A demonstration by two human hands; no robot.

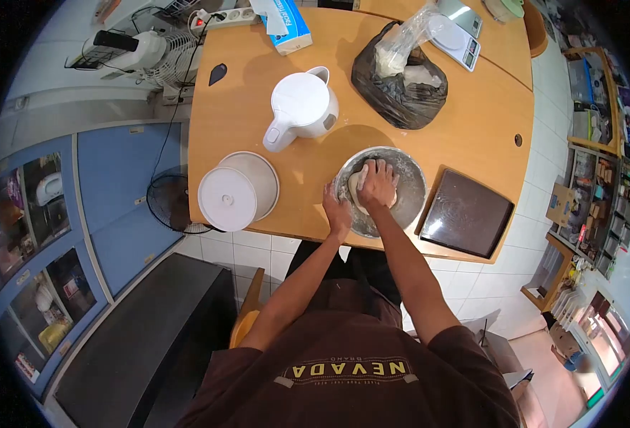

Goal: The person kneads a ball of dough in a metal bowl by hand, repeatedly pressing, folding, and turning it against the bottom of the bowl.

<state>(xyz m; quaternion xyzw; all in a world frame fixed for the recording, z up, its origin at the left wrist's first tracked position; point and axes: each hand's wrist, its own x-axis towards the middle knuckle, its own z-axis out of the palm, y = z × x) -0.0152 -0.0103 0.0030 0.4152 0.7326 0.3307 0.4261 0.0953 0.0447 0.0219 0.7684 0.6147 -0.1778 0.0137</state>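
A metal mixing bowl (411, 175) dusted with flour stands near the table's front edge, and a lump of pale dough (356, 185) lies in it. My left hand (338, 212) grips the bowl's left rim, its thumb toward the inside. Inside the bowl, my right hand (378, 185) presses down on the dough with curled fingers, covering much of it. Flour whitens the fingers of both hands.
Right of the bowl lies a dark baking tray (468, 212). A white lidded bucket (238, 191) stands left, with a white electric kettle (301, 107) behind. Farther back are a black plastic bag (422, 107), a digital scale (458, 39) and a tissue box (286, 28).
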